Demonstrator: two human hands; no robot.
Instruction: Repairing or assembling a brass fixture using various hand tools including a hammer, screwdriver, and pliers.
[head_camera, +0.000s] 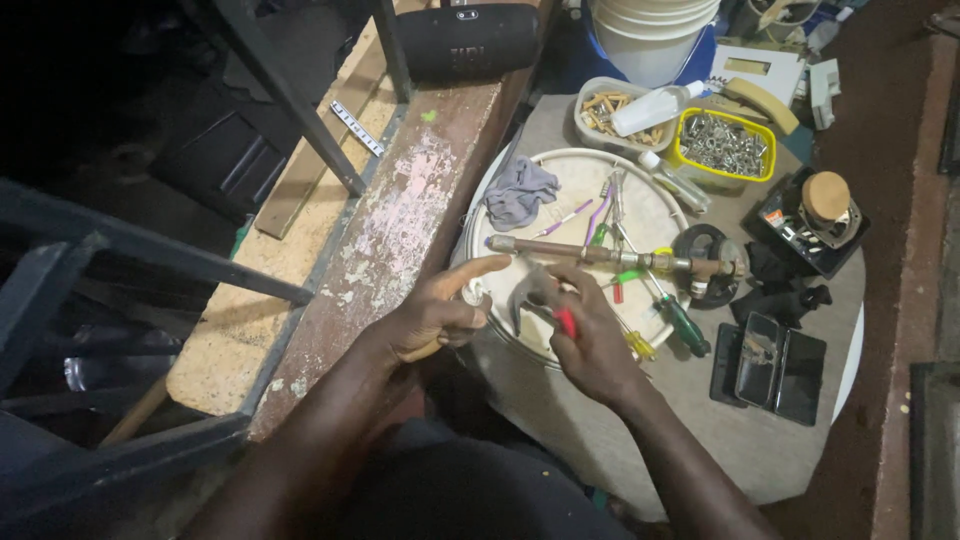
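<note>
On the counter (600, 440) in front of you, a round white tray (650, 215) carries a grey rag (520, 190), a long pipe (590, 252) and screwdrivers (680, 322). Your left hand (440, 310) is curled around a small round part, thumb stretched out. Your right hand (590, 345) grips red-handled pliers (545, 300) over the tray's near edge. A yellow tub of metal bits (722, 145) and two phones (770, 360) lie well apart to the right.

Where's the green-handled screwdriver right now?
The green-handled screwdriver lies at the round tray's right edge, just right of the right hand, left of the phones.
</note>
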